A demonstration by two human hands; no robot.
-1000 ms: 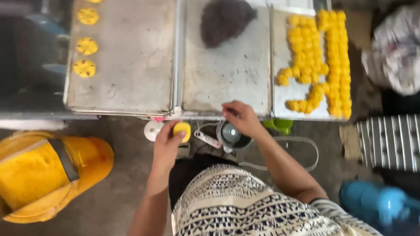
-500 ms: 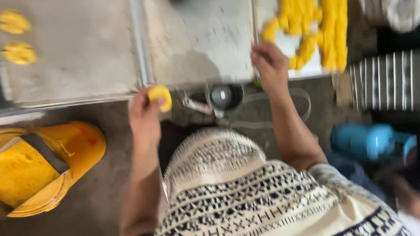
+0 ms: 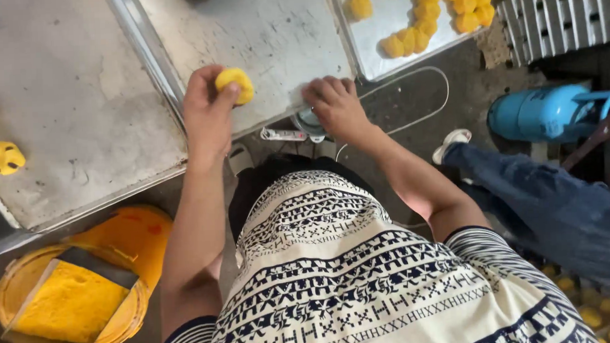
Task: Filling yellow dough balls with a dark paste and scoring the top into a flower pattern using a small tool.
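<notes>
Dough ball (image 3: 235,85) over middle tray (image 3: 260,38) — pile of dough pieces (image 3: 418,15) on right tray (image 3: 394,26); bucket (image 3: 73,294) near left, cylinder (image 3: 536,113) right.

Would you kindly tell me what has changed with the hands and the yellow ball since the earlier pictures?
The left hand has lifted the yellow dough ball from the table's edge up over the middle metal tray. The right hand has come back from the tray of yellow pieces to the small round container. The ball stays pinched in the left fingers.
</notes>
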